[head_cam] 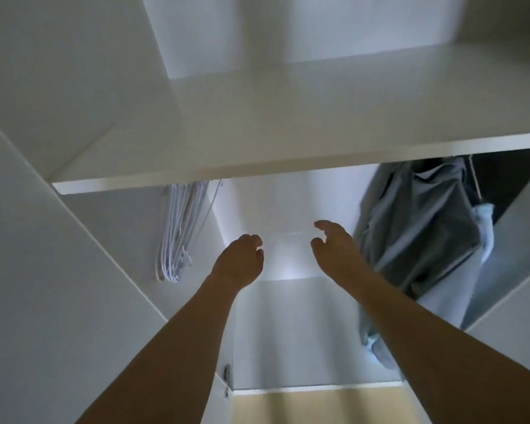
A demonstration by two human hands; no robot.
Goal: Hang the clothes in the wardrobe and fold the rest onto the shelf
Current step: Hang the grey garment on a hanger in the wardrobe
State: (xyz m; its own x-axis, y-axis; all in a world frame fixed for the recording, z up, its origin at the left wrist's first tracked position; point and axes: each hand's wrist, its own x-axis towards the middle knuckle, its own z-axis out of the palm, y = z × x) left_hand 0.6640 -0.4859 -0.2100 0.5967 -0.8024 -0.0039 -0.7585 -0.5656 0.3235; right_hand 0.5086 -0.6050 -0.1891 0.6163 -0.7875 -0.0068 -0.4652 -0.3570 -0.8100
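1. Grey garment (423, 231), hanging at the right of the wardrobe's lower bay, lies just beside the right hand (334, 249), whose curled fingers grasp nothing.
2. Left hand (239, 261), well apart from the garment, shows loosely curled fingers, also without any hold.
3. White hangers (178, 234) hang bunched at the left, near the left hand but not touching it.
4. Between hangers and garment the bay stands open; both forearms reach into this gap.
5. White shelf (288, 142) spans the wardrobe above both hands; its front edge runs across the view.
6. White side panels (58, 270) bound the bay; a pale wooden floor (318, 408) shows below.
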